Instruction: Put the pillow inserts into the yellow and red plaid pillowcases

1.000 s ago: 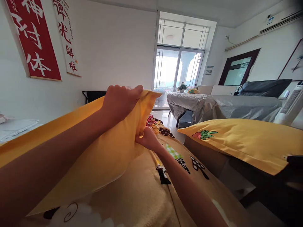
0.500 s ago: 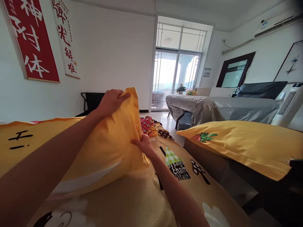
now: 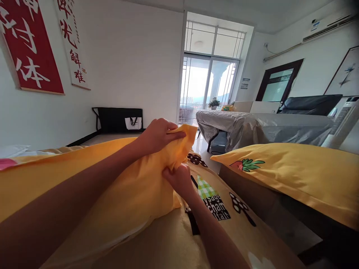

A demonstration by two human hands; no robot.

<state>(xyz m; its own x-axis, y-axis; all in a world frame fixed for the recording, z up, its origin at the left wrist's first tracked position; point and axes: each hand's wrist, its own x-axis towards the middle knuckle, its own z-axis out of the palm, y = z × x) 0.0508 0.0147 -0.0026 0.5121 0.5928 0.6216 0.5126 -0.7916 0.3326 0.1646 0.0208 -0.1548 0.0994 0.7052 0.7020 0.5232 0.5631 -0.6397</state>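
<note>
A yellow pillowcase (image 3: 131, 194) with a pillow inside lies across the printed yellow bedsheet (image 3: 218, 209) in front of me. My left hand (image 3: 159, 135) is closed on the top corner of the pillowcase's far end. Just below it, my right hand (image 3: 178, 178) pinches the lower edge of that same end, fingers curled into the cloth. White fabric shows at the pillowcase's underside near my left forearm.
A second yellow pillow (image 3: 294, 172) with a carrot print lies at the right on a dark surface. Beyond stand a table under a grey cover (image 3: 252, 125), a black chair (image 3: 311, 104), a black bench (image 3: 117, 118) by the wall and glass balcony doors (image 3: 209, 87).
The pillow's far end has dropped lower. My left hand moved right and down along its top corner, and my right hand has closed on the lower edge.
</note>
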